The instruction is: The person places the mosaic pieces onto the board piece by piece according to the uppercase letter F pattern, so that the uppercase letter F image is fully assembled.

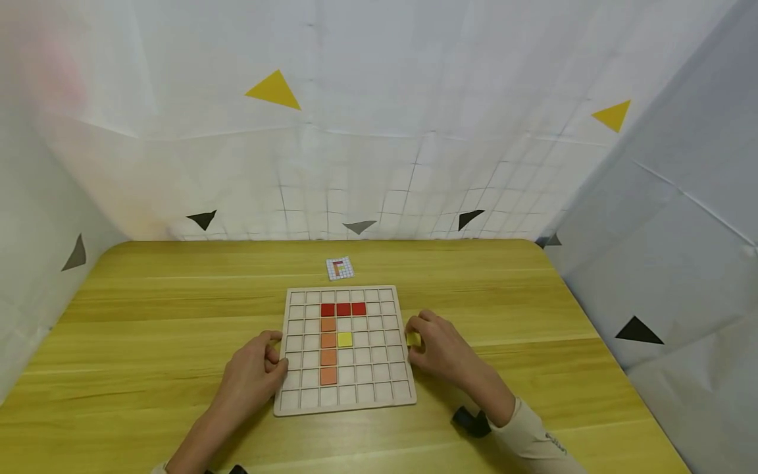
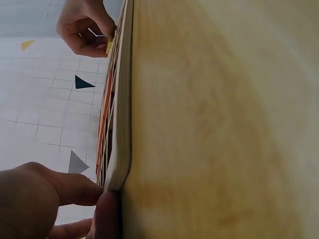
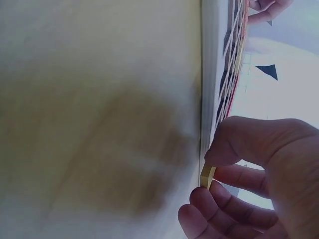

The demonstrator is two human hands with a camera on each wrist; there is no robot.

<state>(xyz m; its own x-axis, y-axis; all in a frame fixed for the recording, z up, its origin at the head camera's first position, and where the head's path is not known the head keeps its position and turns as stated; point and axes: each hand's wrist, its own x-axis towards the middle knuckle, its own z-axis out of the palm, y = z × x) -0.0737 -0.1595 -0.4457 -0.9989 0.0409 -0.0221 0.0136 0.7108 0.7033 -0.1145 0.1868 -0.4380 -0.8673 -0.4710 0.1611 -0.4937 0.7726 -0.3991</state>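
A wooden grid board (image 1: pixel 379 372) lies on the table, with three red tiles (image 1: pixel 343 309) in a row, several orange tiles (image 1: pixel 328 357) in a column below the leftmost red one, and one yellow tile (image 1: pixel 345 340) beside that column. At the board's left edge, my left hand (image 1: pixel 251 368) pinches the rim between thumb and finger; the left wrist view shows this grip (image 2: pixel 102 196) close up. Just off the right edge, my right hand (image 1: pixel 441 345) holds another yellow tile (image 3: pixel 207 175) between its thumb and fingers.
Behind the board lies a small pattern card (image 1: pixel 340 268) showing a coloured shape on a grid. The wooden table (image 1: pixel 177 289) is bounded by white sheet walls (image 1: pixel 367 158) with yellow, black and grey triangles. A black object (image 1: pixel 470 421) shows by the right wrist.
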